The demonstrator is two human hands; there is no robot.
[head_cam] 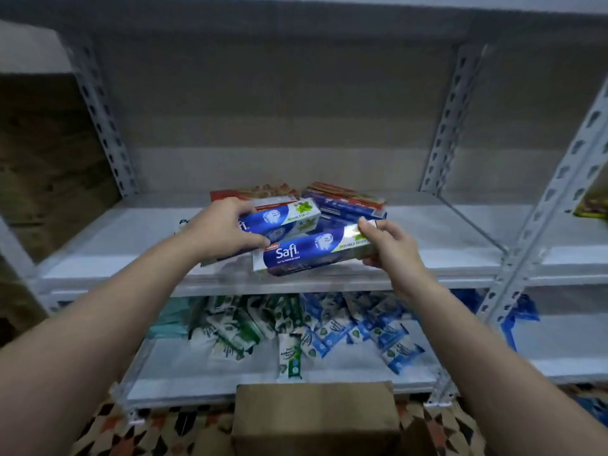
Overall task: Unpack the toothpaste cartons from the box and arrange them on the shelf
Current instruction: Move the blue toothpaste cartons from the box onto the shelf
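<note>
Two hands work at the middle shelf [427, 232] of a grey metal rack. The right hand [388, 248] pinches the right end of a blue Safi toothpaste carton [306, 253] between thumb and fingertips; that carton lies lengthwise at the shelf's front edge, tilted a little, its left end just beside the left hand [223, 230]. The left hand's fingers and thumb curl round the left end of a second blue carton [283, 218], which sits directly behind the first and seems to touch it. Behind both lies a loose heap of further cartons [342, 200] — blue and red ones, lying at different angles, their print too blurred to read. On the lower shelf [345, 373] a pile of small sachets [296, 327] is spread out, green and white to the left, blue and white to the right. A brown cardboard box [316, 419] stands on the patterned floor [158, 429] below — its inside cannot be seen.
</note>
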